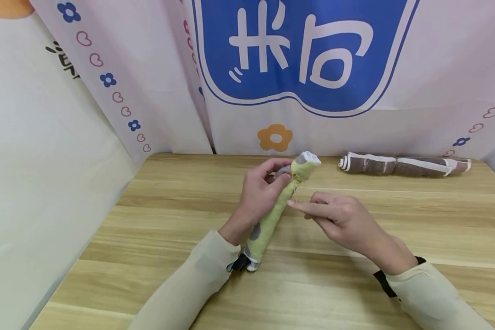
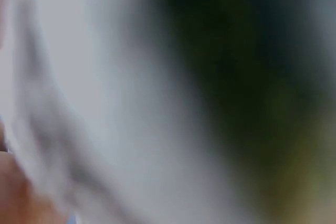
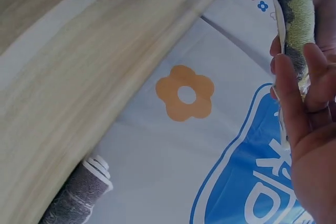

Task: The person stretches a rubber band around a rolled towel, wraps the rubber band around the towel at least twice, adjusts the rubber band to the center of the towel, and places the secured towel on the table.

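Blur (image 2: pixel 121 103), left wrist; head view: left hand (image 1: pixel 261 191) grips green roll (image 1: pixel 271 222), right hand (image 1: pixel 344 220) pointing.

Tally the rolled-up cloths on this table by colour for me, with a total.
Yellow-green roll with grey patches, gripped in the left hand: 1
Dark brown roll with white stripes, lying at the table's far side: 1
Total: 2

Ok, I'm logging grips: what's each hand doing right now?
Left hand: holding the yellow-green cloth roll.
Right hand: open, pointing toward it, gripping nothing visible.
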`<state>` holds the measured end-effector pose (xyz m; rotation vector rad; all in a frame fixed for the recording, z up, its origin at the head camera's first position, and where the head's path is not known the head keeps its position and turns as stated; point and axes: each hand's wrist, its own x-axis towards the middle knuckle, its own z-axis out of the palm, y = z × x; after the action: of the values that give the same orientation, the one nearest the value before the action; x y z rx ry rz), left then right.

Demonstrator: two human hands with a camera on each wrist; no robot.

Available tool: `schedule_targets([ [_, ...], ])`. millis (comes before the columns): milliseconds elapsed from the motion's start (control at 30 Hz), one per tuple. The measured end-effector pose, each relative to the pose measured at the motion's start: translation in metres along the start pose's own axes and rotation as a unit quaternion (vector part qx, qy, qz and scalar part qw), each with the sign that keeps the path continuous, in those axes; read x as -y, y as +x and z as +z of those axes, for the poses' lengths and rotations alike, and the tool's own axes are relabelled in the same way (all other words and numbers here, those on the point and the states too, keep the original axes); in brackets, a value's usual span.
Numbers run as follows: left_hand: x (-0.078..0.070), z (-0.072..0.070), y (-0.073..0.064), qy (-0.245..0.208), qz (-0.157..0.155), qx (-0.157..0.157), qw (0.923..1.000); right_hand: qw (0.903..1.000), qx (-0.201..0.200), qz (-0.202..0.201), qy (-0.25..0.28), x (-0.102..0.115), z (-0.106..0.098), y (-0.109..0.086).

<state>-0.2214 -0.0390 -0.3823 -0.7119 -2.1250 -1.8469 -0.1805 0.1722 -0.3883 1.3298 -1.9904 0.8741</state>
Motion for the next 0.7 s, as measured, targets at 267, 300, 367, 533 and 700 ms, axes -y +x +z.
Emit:
schedule_targets([
  [267,-0.0058,0.0039,-0.004,0.021,0.047,0.057,0.9971,0.9995,-0.032,0.003,-0.003,0.0006,-0.0014,-0.0011],
  [300,-0.0063,0.0045,-0.0042,0.022,0.053,0.061,0.9964,0.9992,-0.039,0.01,0.004,0.0012,-0.0015,-0.0012],
  [367,-0.0073,0.0055,-0.0046,0.022,0.061,0.068,0.9955,0.9984,-0.047,0.022,0.021,0.002,-0.0016,-0.0017],
  [533,-0.008,0.0066,-0.0055,0.022,0.049,0.062,0.9966,0.9972,-0.065,-0.01,0.036,0.0025,0.0024,-0.0003],
  [700,-0.0061,0.0049,-0.0039,0.007,0.009,0.03,0.9995,0.9943,-0.086,-0.054,0.033,0.0061,0.0072,0.0061],
])
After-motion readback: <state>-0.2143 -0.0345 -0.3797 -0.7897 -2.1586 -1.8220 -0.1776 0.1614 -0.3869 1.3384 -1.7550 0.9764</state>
